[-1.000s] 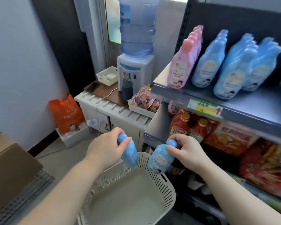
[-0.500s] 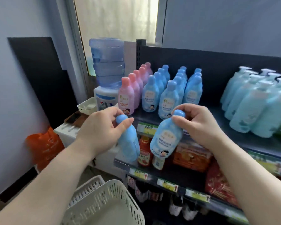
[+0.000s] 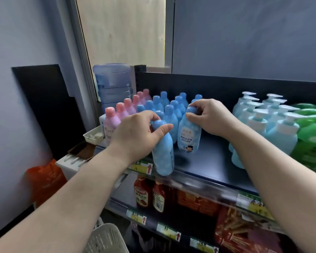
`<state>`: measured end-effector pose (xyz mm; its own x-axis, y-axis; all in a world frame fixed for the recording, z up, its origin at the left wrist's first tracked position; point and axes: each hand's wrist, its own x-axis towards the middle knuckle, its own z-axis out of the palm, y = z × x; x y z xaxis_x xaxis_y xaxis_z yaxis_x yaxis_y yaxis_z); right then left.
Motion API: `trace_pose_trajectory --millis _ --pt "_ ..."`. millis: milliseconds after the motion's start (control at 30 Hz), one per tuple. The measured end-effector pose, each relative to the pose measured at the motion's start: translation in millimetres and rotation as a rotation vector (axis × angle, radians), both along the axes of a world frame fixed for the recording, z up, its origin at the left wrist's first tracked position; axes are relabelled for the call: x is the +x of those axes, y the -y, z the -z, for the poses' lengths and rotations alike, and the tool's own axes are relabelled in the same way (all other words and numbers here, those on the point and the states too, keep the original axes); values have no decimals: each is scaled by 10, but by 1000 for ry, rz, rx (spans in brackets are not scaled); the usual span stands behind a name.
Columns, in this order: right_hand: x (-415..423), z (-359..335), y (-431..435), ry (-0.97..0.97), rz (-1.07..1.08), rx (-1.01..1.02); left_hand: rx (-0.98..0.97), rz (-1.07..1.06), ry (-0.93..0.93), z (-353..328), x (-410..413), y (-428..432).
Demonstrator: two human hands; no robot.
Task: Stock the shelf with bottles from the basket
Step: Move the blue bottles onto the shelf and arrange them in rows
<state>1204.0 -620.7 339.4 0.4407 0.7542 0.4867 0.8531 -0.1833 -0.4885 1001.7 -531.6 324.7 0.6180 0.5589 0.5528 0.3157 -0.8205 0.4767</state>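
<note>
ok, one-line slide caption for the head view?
Left hand holds a tilted blue bottle at the edge of the shelf; right hand holds a labelled blue bottle by its cap, before stocked bottles.

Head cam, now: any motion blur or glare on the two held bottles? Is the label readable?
Head view: the left bottle, gripped by the left hand, is smeared, with no label legible; the right bottle, held by the right hand, shows its label fairly sharp. No glare on either; the window is bright and washed out. The orange bag and green bottles blur at the edges.
</note>
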Motion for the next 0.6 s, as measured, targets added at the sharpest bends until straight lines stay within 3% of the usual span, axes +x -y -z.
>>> trace_pose_trajectory --millis 133,367,600 --pt "142 100 -137 67 -24 -114 39 -82 -67 -61 248 76" --pt "234 210 -196 16 -15 -67 32 -120 -93 -53 570 79" --pt "68 257 75 -231 -55 129 56 -245 -141 -60 786 82"
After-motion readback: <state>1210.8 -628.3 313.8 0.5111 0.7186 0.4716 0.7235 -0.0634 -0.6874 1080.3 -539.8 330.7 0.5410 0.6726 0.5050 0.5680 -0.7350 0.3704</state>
